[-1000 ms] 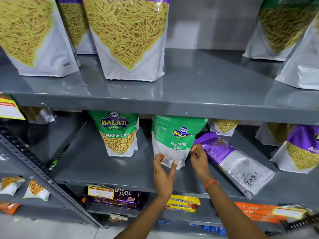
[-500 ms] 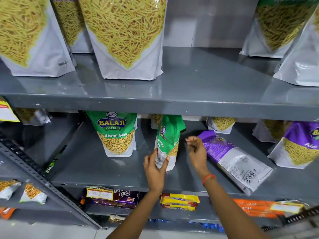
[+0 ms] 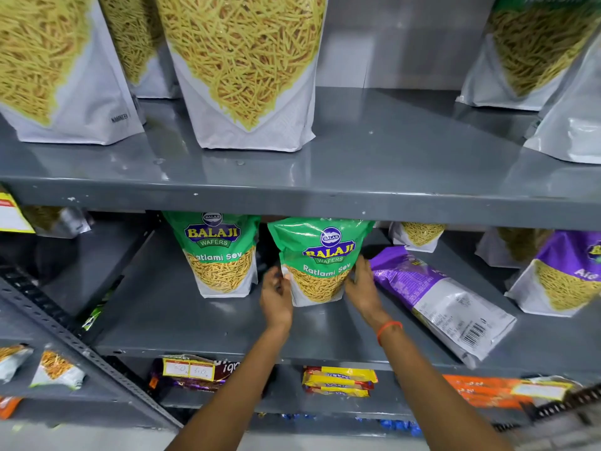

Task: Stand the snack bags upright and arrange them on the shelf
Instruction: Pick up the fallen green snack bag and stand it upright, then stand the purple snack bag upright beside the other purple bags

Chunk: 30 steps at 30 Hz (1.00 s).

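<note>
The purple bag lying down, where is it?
The purple bag lies flat on the middle shelf, right of the green bag that both hands hold, beside the right hand.

A green Ratlami Sev bag point(image 3: 317, 262) stood upright at centre frame, front facing out; right of it, a purple bag point(image 3: 435, 297) lay flat.

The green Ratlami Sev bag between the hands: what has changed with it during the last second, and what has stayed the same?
The green Ratlami Sev bag was turned about its upright axis: back label first, then edge-on, now front facing out. The left hand and right hand now hold its lower sides. The second green bag and the lying purple bag stayed put.
</note>
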Available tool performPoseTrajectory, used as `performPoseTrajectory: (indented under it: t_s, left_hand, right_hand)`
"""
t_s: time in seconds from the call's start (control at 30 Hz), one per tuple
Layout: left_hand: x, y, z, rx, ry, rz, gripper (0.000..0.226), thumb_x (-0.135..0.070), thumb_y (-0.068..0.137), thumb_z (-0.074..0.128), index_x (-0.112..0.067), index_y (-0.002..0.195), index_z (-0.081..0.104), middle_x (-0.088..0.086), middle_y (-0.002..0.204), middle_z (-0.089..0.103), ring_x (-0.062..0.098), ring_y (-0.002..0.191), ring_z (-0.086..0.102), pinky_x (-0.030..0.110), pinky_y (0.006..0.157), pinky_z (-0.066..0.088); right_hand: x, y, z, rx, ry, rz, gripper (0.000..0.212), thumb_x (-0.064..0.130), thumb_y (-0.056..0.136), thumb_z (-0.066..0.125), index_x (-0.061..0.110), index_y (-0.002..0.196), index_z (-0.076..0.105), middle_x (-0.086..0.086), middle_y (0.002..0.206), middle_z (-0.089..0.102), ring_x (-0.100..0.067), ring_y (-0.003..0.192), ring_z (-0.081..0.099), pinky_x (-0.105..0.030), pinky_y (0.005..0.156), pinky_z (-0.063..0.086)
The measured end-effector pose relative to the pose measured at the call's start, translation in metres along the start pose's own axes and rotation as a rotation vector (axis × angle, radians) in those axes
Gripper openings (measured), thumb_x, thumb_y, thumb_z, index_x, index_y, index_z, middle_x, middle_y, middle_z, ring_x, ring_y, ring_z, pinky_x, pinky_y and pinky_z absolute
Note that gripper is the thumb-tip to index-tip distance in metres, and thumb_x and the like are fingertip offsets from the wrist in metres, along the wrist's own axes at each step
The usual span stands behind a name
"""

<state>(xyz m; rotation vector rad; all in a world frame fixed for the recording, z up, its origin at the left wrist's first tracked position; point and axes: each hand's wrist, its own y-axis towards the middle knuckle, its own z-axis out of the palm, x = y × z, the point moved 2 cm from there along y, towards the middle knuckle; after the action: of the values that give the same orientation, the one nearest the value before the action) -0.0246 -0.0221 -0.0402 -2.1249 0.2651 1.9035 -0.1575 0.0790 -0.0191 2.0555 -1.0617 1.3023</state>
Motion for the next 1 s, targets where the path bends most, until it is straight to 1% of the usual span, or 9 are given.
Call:
performPoseTrajectory:
  t_s: [0.17, 0.37, 0.53, 0.6, 0.67, 0.73, 0.83, 0.9, 1.0]
  left_hand:
    - [-0.006, -0.018, 0.001, 0.025, 0.026, 0.122, 0.028, -0.012, 0.091, 0.052, -0.003, 0.117, 0.052, 0.016, 0.117, 0.064, 0.015, 0.101, 0.056, 0.026, 0.082, 0.042]
    - [0.000, -0.018, -0.001, 0.045, 0.097, 0.159, 0.043, -0.014, 0.092, 0.049, -0.009, 0.134, 0.039, 0.014, 0.137, 0.051, 0.027, 0.126, 0.049, 0.025, 0.095, 0.039]
    - [-0.017, -0.061, 0.016, -0.060, 0.440, 0.532, 0.060, -0.024, 0.094, 0.041, -0.016, 0.145, 0.012, 0.007, 0.157, 0.011, 0.016, 0.145, 0.007, 0.028, 0.117, 0.005]
    - [-0.024, -0.088, 0.039, 0.010, 0.524, 0.731, 0.059, -0.022, 0.093, 0.039, -0.019, 0.145, 0.010, 0.007, 0.156, 0.012, 0.012, 0.146, 0.004, 0.026, 0.119, 0.000]
    - [-0.024, -0.115, 0.072, 0.161, 0.505, 0.803, 0.053, -0.028, 0.095, 0.035, -0.015, 0.144, 0.020, 0.005, 0.153, 0.021, 0.010, 0.144, 0.011, 0.022, 0.119, 0.006]
    - [-0.017, -0.136, 0.107, 0.302, 0.476, 0.640, 0.053, -0.038, 0.093, 0.032, -0.010, 0.139, 0.033, 0.007, 0.148, 0.035, 0.016, 0.138, 0.030, 0.020, 0.114, 0.019]
    - [-0.010, -0.156, 0.160, 0.414, 0.499, 0.176, 0.049, -0.043, 0.088, 0.048, 0.002, 0.107, 0.058, 0.028, 0.109, 0.066, 0.040, 0.101, 0.062, 0.044, 0.085, 0.047]
    - [0.001, -0.158, 0.184, 0.419, 0.381, -0.026, 0.055, -0.049, 0.073, 0.057, 0.005, 0.077, 0.062, 0.033, 0.087, 0.069, 0.038, 0.084, 0.068, 0.049, 0.076, 0.054]
    - [0.042, -0.144, 0.212, 0.327, 0.273, -0.155, 0.054, -0.052, 0.061, 0.060, 0.001, 0.067, 0.061, 0.033, 0.078, 0.070, 0.038, 0.077, 0.071, 0.055, 0.071, 0.057]
  right_hand:
    - [-0.001, -0.021, 0.017, -0.006, 0.168, 0.010, 0.063, -0.010, 0.079, 0.054, 0.013, 0.134, 0.035, -0.015, 0.137, 0.041, -0.028, 0.131, 0.039, -0.049, 0.111, 0.036]
    - [0.002, -0.025, 0.012, -0.047, 0.127, 0.024, 0.064, -0.004, 0.081, 0.052, 0.009, 0.139, 0.028, -0.017, 0.145, 0.035, -0.031, 0.136, 0.031, -0.046, 0.115, 0.030]
    - [0.004, -0.037, -0.026, -0.256, -0.241, -0.269, 0.058, 0.003, 0.079, 0.056, 0.006, 0.133, 0.037, -0.023, 0.143, 0.034, -0.036, 0.133, 0.031, -0.043, 0.111, 0.030]
    - [-0.007, -0.032, -0.050, -0.222, -0.500, -0.362, 0.055, 0.011, 0.076, 0.058, 0.007, 0.129, 0.043, -0.024, 0.142, 0.038, -0.041, 0.131, 0.035, -0.049, 0.110, 0.031]
    - [-0.026, -0.024, -0.085, -0.111, -0.698, -0.249, 0.054, 0.027, 0.081, 0.052, 0.009, 0.131, 0.043, -0.022, 0.146, 0.036, -0.040, 0.136, 0.030, -0.055, 0.113, 0.023]
    - [-0.049, -0.018, -0.126, 0.006, -0.839, -0.074, 0.053, 0.038, 0.090, 0.040, 0.011, 0.136, 0.036, -0.017, 0.150, 0.029, -0.035, 0.140, 0.023, -0.055, 0.115, 0.015]
    - [-0.090, -0.005, -0.189, 0.143, -0.883, 0.111, 0.056, 0.049, 0.093, 0.031, 0.017, 0.139, 0.031, -0.012, 0.152, 0.029, -0.035, 0.138, 0.027, -0.051, 0.115, 0.020]
    - [-0.101, 0.004, -0.214, 0.266, -0.746, 0.181, 0.059, 0.053, 0.093, 0.026, 0.017, 0.139, 0.031, -0.012, 0.152, 0.031, -0.034, 0.138, 0.030, -0.048, 0.116, 0.021]
    - [-0.099, 0.009, -0.238, 0.337, -0.578, 0.253, 0.056, 0.048, 0.096, 0.024, 0.011, 0.135, 0.040, -0.018, 0.145, 0.041, -0.035, 0.133, 0.039, -0.042, 0.111, 0.028]
